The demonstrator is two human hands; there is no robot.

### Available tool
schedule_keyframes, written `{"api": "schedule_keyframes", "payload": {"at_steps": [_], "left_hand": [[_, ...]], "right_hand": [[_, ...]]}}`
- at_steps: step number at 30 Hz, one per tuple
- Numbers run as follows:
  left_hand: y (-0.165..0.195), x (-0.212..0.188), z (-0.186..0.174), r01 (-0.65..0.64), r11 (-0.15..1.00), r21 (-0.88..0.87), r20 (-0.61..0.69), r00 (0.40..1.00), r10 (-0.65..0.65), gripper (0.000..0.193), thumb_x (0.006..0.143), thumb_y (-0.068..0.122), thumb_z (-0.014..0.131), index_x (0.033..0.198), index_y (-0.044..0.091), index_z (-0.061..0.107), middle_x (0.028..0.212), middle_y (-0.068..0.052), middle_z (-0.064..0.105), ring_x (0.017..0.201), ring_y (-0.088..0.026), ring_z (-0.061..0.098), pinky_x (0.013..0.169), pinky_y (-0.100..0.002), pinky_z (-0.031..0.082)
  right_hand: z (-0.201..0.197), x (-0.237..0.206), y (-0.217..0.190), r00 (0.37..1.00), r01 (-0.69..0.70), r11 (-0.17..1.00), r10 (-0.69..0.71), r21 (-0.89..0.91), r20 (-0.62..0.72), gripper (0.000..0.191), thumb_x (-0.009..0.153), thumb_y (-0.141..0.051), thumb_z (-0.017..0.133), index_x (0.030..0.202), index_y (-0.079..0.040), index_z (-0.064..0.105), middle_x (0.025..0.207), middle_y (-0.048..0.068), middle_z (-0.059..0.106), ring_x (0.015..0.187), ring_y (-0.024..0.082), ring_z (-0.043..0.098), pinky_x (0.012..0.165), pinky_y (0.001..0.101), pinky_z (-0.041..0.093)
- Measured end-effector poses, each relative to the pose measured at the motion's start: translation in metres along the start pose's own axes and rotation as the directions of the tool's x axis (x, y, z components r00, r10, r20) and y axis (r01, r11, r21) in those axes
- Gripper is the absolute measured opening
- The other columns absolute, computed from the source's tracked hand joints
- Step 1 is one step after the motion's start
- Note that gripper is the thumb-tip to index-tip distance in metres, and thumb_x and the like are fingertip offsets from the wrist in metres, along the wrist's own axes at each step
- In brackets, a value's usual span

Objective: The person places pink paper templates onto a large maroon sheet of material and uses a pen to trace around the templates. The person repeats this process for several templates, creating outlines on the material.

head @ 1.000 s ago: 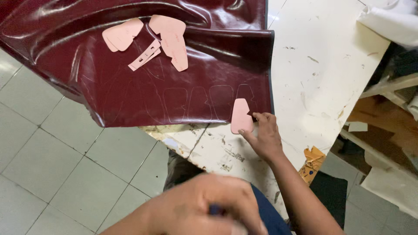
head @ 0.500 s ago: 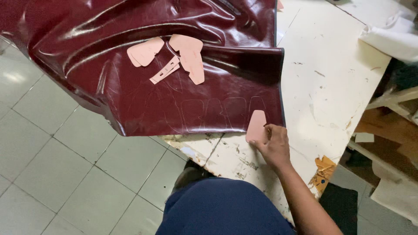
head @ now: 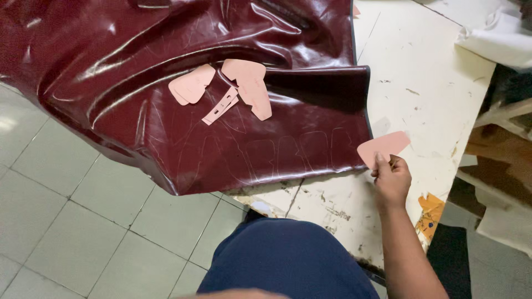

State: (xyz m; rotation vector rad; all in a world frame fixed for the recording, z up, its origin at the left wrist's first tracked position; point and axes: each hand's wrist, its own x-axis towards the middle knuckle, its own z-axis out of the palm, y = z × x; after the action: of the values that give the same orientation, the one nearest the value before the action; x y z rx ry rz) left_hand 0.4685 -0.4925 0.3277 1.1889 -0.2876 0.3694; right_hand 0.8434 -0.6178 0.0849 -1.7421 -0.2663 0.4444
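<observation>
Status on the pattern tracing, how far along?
Done: a row of traced outlines shows along the leather sheet's near edge. In hand: the right hand holds one pink template just off the sheet, over the white table. Left: several templates lie on unmarked leather. Left hand not in view.

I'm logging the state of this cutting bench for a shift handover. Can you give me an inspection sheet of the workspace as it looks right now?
Surface: white table, paint scuffed and chipped along the near edge.
Job's things: glossy maroon leather sheet draped over the table's left side, faint traced outlines near its lower edge; pink card template held off the sheet's right edge.
Clutter: loose pink templates piled on the leather; orange scrap at the table's edge.
Hands: right hand pinches the template; left hand not clearly in view.
Cables: nothing seen.
Surroundings: grey tiled floor; white cloth and wooden frames at right.
</observation>
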Motion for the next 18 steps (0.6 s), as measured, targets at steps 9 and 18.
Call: {"api": "schedule_keyframes", "payload": {"at_steps": [9, 18], "left_hand": [[-0.130, -0.032, -0.109, 0.614, 0.222, 0.757, -0.607, 0.787, -0.108, 0.061, 0.078, 0.026, 0.080, 0.133, 0.007, 0.061, 0.142, -0.015, 0.056, 0.133, -0.034, 0.050, 0.109, -0.050, 0.037], [-0.210, -0.087, -0.129, 0.636, 0.118, 0.763, -0.644, 0.763, 0.052, 0.040, 0.086, 0.018, 0.073, 0.125, 0.012, 0.070, 0.151, -0.008, 0.053, 0.143, -0.027, 0.044, 0.119, -0.056, 0.026]], "right_hand": [[-0.013, -0.008, 0.000, 0.985, -0.168, 0.976, 0.171, 0.141, -0.013, 0.020, 0.103, -0.023, 0.068, 0.106, -0.005, 0.063, 0.078, 0.000, 0.061, 0.061, 0.007, 0.054, 0.049, 0.0191, 0.037], [-0.005, 0.030, -0.004, 0.976, -0.209, 0.973, 0.201, 0.102, 0.081, 0.019, 0.100, -0.020, 0.065, 0.112, -0.005, 0.062, 0.084, 0.001, 0.066, 0.063, 0.007, 0.061, 0.047, 0.0191, 0.038]]}}
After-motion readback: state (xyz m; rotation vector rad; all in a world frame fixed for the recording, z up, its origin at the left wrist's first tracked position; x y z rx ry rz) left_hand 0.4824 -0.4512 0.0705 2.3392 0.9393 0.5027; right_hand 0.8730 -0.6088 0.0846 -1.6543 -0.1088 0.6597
